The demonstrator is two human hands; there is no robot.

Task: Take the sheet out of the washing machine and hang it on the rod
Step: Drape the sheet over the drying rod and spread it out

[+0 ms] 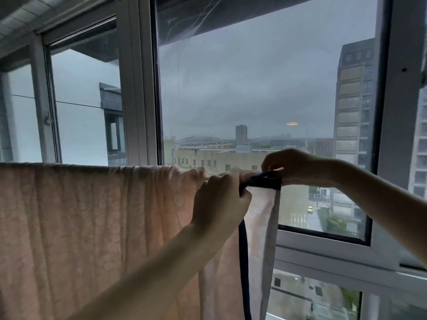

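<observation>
1. The sheet (97, 227) is hanging over the rod in front of the window (254, 88), its pale pink cloth falling in long folds from the top fold downward. The rod itself is hidden under the cloth, so only the straight top line is showing where it runs.

2. The left hand (219, 204) is curling its fingers round the bunched top of the sheet, right beside the sheet's dark-trimmed edge. That grip is probably pinning the cloth to the rod so it is not sliding off.

3. The right hand (291, 167) is reaching in from the other side of that edge, fingers bent and pinching the dark trim (263, 181) where it is crossing the top line. The two hands are sitting close together, the trim stretching between them.

4. My read: they are pulling the sheet's end corner flat and square over the rod, which is why both grips are up at the fold and not lower on the drape.

5. Below the hands, the trimmed edge is hanging in two strips, front and back layers apart, with the window showing between them.

6. Containers: the washing machine is not showing here, and no basket or tub is in view either, so nothing is to be said of contents.

7. The task is looking nearly finished, with only the edge left to tidy.
</observation>
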